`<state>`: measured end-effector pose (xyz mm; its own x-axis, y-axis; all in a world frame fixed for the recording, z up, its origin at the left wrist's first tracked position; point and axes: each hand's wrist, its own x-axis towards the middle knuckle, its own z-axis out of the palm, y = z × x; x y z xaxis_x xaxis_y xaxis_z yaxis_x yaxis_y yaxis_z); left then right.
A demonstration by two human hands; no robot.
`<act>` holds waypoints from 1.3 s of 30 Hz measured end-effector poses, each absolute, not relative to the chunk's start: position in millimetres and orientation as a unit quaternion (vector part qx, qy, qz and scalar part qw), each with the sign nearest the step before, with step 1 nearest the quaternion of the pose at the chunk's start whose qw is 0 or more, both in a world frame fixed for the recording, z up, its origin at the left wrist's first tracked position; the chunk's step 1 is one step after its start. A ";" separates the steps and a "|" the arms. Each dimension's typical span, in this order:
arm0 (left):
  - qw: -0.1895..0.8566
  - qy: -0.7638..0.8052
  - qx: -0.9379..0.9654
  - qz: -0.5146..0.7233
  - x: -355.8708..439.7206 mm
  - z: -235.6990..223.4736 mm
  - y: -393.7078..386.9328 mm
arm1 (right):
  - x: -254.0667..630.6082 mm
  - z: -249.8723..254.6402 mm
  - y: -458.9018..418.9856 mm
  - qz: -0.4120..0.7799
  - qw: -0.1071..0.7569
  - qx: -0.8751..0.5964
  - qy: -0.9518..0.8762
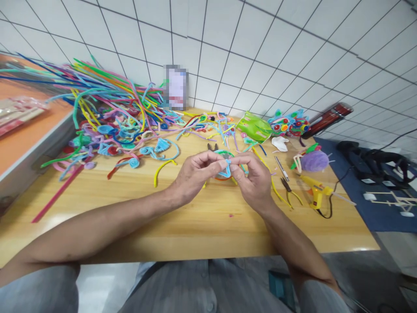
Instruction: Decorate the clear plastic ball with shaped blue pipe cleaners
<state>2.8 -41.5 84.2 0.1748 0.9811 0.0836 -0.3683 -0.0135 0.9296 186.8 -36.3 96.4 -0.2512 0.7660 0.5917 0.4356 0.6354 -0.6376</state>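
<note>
Between my two hands, above the middle of the table, is a light blue pipe cleaner bent into a small loop. My left hand pinches it between thumb and forefinger. From the other side my right hand grips it, also with thumb and forefinger. Part of a round multicoloured pipe-cleaner piece shows behind the fingers, mostly hidden. A pair of dark-jawed pliers lies just beyond my left hand. Near my right wrist are yellow-handled pliers and a thin pen-like tool.
Loose pipe cleaners form a big heap on the left by the tiled wall. A phone-like screen leans there. A yellow glue gun, a purple fuzzy ball and a green packet are on the right.
</note>
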 end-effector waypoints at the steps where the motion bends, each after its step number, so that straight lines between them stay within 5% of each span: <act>1: 0.611 0.334 0.457 0.554 2.8 84.5 -42.0 | 186.3 95.2 -36.8 0.189 0.473 -0.392 -0.766; 10: 0.588 0.346 0.442 0.583 7.1 79.1 -41.7 | 183.5 83.7 -40.6 0.332 0.469 -0.423 -0.700; 39: 0.625 0.344 0.453 0.535 2.6 77.5 -37.2 | 181.8 92.7 -33.0 0.464 0.475 -0.412 -0.624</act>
